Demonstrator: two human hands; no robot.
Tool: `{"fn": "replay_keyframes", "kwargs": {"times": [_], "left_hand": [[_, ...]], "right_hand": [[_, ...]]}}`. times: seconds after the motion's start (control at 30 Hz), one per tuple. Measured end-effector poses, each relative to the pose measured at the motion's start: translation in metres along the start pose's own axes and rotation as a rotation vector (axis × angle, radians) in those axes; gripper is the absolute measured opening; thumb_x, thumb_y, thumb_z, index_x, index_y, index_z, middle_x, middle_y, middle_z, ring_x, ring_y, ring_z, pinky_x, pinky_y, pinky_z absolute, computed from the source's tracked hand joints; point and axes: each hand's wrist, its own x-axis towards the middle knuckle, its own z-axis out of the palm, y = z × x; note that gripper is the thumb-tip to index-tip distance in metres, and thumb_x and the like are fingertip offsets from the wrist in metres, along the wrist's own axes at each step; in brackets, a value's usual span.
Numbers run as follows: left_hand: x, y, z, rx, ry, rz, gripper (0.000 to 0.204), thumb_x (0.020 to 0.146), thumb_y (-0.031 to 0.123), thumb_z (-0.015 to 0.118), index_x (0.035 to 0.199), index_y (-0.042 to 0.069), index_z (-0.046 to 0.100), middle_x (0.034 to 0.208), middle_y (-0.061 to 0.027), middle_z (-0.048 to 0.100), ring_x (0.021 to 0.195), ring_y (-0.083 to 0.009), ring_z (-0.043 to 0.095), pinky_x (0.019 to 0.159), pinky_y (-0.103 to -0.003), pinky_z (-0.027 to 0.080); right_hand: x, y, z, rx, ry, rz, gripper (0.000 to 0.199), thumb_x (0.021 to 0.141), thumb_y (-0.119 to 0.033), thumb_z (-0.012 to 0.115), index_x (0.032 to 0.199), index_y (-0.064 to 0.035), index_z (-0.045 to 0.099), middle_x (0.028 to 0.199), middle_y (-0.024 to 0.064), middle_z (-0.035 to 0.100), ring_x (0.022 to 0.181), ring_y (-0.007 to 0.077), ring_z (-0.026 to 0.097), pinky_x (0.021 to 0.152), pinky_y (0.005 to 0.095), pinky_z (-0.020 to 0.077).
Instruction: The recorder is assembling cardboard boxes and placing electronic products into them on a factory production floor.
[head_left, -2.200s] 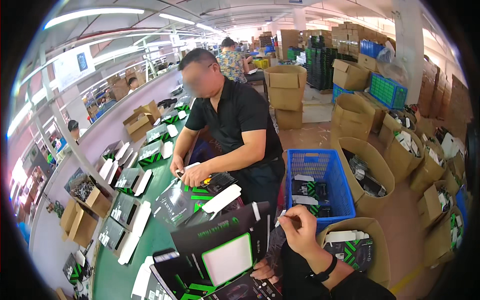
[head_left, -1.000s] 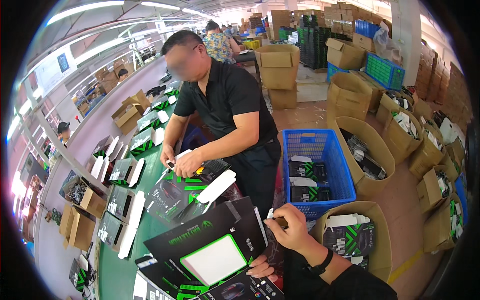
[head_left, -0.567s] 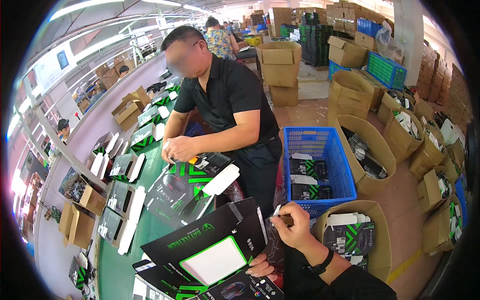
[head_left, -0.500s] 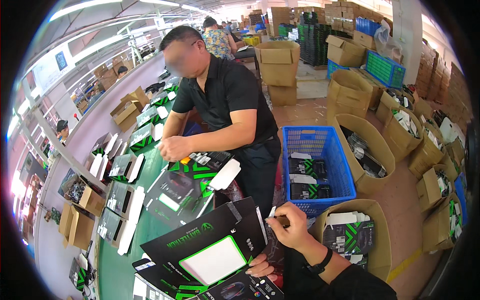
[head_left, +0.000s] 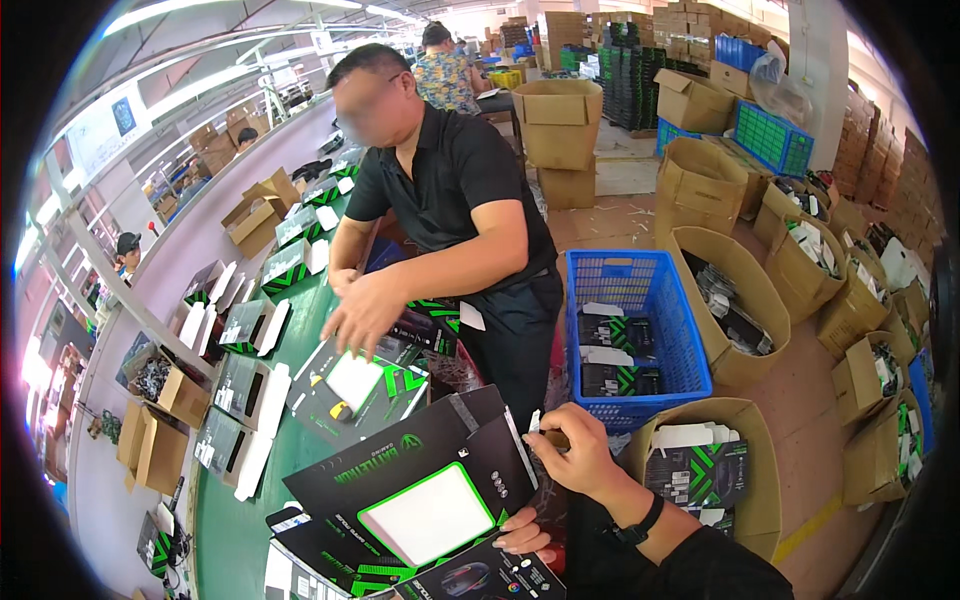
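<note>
A black and green printed cardboard box (head_left: 395, 455) with a white window panel is tilted up in front of me, its lower part cut off by the frame's bottom edge. My left hand (head_left: 524, 532) grips its right side; only the fingers show, the rest hidden. Beside the box's upper right edge, my right hand (head_left: 578, 452), with a black band at the wrist, pinches a small white sticker-like piece (head_left: 534, 421) between thumb and fingertips. Across the table a co-worker's hand (head_left: 362, 310) is spread over another printed box (head_left: 350, 395) lying on the green table.
Several flat black boxes with white flaps line the green table (head_left: 222, 530) on the left. A blue plastic crate (head_left: 640, 408) holding boxes stands to the right. A cardboard carton (head_left: 765, 450) with printed boxes is near my right arm, with several more cartons beyond.
My right hand has shifted slightly left, bringing the white piece nearer the box edge. The co-worker's hands have come apart and moved right, and the box below them lies differently.
</note>
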Motion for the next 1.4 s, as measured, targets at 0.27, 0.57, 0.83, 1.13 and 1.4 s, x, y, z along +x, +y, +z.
{"fn": "replay_keyframes", "kwargs": {"times": [0.27,0.57,0.83,1.13,1.4], "left_hand": [[-0.003,-0.007,-0.003,-0.030,-0.015,0.070,0.006,0.102,0.023,0.049,0.097,0.019,0.048,0.078,0.0096,0.059,0.087,-0.0093,0.052,0.098,-0.036,0.030],[-0.007,-0.008,0.001,-0.006,0.057,0.057,0.006,0.103,0.024,0.048,0.099,0.020,0.051,0.079,0.0102,0.059,0.086,-0.0082,0.051,0.099,-0.037,0.031],[0.011,0.038,-0.011,0.146,-0.237,0.147,0.007,0.104,0.021,0.046,0.104,0.017,0.052,0.083,0.0074,0.062,0.090,-0.0113,0.053,0.103,-0.039,0.029],[-0.021,0.079,0.045,0.544,0.069,0.314,0.022,0.106,0.028,0.041,0.106,0.012,0.055,0.086,0.0028,0.061,0.085,-0.0123,0.054,0.096,-0.038,0.038],[0.008,0.035,0.062,1.548,1.502,0.300,0.033,0.107,0.026,0.047,0.113,-0.003,0.063,0.099,-0.0053,0.069,0.089,-0.0115,0.060,0.085,-0.028,0.048]], "right_hand": [[-0.001,0.000,-0.004,0.015,-0.071,-0.024,0.027,0.076,-0.009,0.084,0.086,-0.0038,0.060,0.072,0.0080,0.056,0.054,0.0176,0.054,0.049,0.0304,0.0394],[-0.007,0.002,-0.002,-0.066,-0.118,-0.232,0.026,0.069,-0.011,0.086,0.080,-0.0076,0.063,0.066,0.0036,0.056,0.053,0.0201,0.055,0.045,0.0316,0.0409],[-0.032,-0.011,0.011,-0.132,-0.106,-0.178,0.023,0.073,-0.016,0.084,0.073,-0.0082,0.063,0.065,0.0046,0.059,0.054,0.0230,0.058,0.047,0.0345,0.0444],[-0.090,0.038,-0.010,-0.570,-0.907,0.685,0.041,0.080,-0.039,0.079,0.106,-0.0101,0.066,0.099,0.0180,0.072,0.093,0.0390,0.070,0.078,0.0482,0.0541],[-0.013,0.004,-0.099,-0.146,0.212,0.456,0.015,0.081,0.004,0.070,0.089,-0.0048,0.061,0.081,0.0027,0.056,0.065,0.0094,0.048,0.059,0.0247,0.0359]]}}
